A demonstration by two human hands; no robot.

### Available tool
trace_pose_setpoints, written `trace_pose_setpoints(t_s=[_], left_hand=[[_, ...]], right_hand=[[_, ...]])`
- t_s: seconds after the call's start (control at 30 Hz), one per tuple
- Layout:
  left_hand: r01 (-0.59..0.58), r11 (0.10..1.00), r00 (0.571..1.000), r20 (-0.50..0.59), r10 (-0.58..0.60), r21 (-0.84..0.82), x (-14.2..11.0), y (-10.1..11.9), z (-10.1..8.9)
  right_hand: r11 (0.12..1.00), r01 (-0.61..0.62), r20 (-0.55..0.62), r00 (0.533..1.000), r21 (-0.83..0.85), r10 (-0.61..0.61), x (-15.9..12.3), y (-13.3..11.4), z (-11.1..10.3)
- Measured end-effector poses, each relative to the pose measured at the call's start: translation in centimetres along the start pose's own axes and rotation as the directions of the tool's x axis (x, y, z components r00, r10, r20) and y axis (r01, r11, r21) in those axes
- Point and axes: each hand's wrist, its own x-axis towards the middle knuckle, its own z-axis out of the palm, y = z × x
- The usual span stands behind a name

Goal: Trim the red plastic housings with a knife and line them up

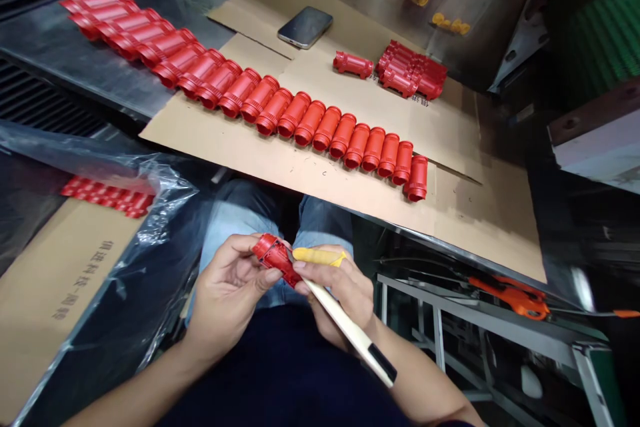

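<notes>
Above my lap, my left hand (230,287) pinches a red plastic tubular part (273,253) between thumb and fingers, its slotted side facing up. My right hand (345,290) is closed around a slim knife with a cream handle (345,323) and a black end. A yellow finger cot (317,256) covers one finger of that hand. The knife's tip meets the red part's right side; the blade is mostly hidden by my fingers. On the table before me, similar red parts (327,128) form a long slanting row.
Cardboard sheets (480,227) cover much of the metal table. A phone (305,27) and a cluster of red parts (410,70) lie farther back. At left stands a plastic-lined carton (65,267) with red parts on it. An orange tool (515,297) rests at right by a metal frame (490,320).
</notes>
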Motion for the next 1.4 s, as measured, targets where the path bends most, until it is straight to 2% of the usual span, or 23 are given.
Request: trace_pose_setpoints(t_s=[0.37,0.67,0.77,1.17,1.3,1.4], left_hand=[[-0.044,0.999,0.998,0.042,0.045,-0.014,-0.1,0.0,0.1],[-0.041,0.998,0.999,-0.025,0.039,-0.051,-0.5,0.0,0.4],[-0.042,0.997,0.999,-0.015,0.041,-0.057,-0.5,0.1,0.4],[-0.078,0.997,0.996,0.051,0.079,-0.011,-0.4,-0.2,0.1],[-0.071,0.997,0.996,0.045,0.072,-0.022,-0.5,-0.3,0.2],[-0.063,0.998,0.998,0.013,0.064,-0.019,-0.6,-0.3,0.3]], right_hand=[[1.0,0.0,-0.001,1.0,-0.001,0.0,-0.5,-0.1,0.3],[0.999,-0.038,-0.021,0.999,0.006,0.038,-0.5,-0.8,0.2],[0.998,-0.062,0.004,0.998,0.033,0.062,-0.3,-1.0,-0.1],[0.999,-0.033,0.012,0.999,0.025,0.033,-0.3,-0.9,-0.4],[0.997,-0.071,0.086,0.994,0.013,0.069,-0.1,-0.5,-0.7],[1.0,0.001,0.143,0.99,-0.014,0.001,0.1,-0.2,-0.7]])
